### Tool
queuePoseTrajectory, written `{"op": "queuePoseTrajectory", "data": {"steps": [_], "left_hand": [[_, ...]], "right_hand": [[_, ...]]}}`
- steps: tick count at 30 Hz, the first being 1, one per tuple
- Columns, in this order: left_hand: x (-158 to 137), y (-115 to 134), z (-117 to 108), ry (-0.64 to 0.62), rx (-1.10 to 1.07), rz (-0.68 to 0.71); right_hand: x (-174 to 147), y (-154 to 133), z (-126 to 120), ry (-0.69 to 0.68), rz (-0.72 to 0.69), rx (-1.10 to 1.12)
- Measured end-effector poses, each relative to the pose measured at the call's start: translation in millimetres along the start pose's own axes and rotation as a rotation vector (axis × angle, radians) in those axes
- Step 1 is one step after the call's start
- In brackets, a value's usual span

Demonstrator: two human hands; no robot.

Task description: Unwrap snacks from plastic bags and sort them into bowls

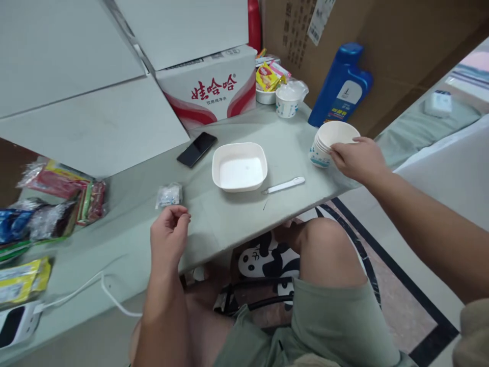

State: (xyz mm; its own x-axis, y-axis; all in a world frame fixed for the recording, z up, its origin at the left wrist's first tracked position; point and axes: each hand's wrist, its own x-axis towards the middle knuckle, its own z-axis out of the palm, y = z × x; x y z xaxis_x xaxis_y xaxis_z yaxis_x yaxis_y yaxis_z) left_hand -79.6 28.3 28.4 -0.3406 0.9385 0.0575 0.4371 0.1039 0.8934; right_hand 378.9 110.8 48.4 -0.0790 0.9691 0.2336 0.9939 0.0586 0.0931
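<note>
My right hand (359,158) grips the rim of a stack of white paper cups (321,153) at the table's right side, thumb on the outer wall. My left hand (171,224) is loosely curled over the table's front edge, fingertips drawn together, with nothing visible in it. Just beyond its fingers lies a small clear plastic packet (169,195) with whitish contents. Between the hands sits an empty white rectangular bowl (240,168). A white-handled tool (284,185), slim with a small pointed tip, rests to the bowl's right.
Behind the bowl lies a black phone (197,149). At the back stand a water carton (214,89), a lidded paper cup (288,99), snack packets (269,76) and a blue bottle (340,86). Bagged goods (49,214) and a white cable (103,285) are on the left.
</note>
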Motion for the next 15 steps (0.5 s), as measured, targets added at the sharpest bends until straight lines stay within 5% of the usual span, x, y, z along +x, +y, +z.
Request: {"op": "queuePoseTrajectory", "data": {"steps": [8,12,15], "left_hand": [[-2.1,29.9,21.2,0.034,0.158,0.054],[12.1,44.3,60.7,-0.014,0.368,0.174],[19.3,45.9,88.8,-0.169,0.432,0.159]], "right_hand": [[3.3,56.6,19.8,0.057,-0.006,-0.042],[-2.3,55.1,-2.7,0.145,-0.055,0.021],[-16.9,45.6,-31.5,0.258,0.066,0.054]]}}
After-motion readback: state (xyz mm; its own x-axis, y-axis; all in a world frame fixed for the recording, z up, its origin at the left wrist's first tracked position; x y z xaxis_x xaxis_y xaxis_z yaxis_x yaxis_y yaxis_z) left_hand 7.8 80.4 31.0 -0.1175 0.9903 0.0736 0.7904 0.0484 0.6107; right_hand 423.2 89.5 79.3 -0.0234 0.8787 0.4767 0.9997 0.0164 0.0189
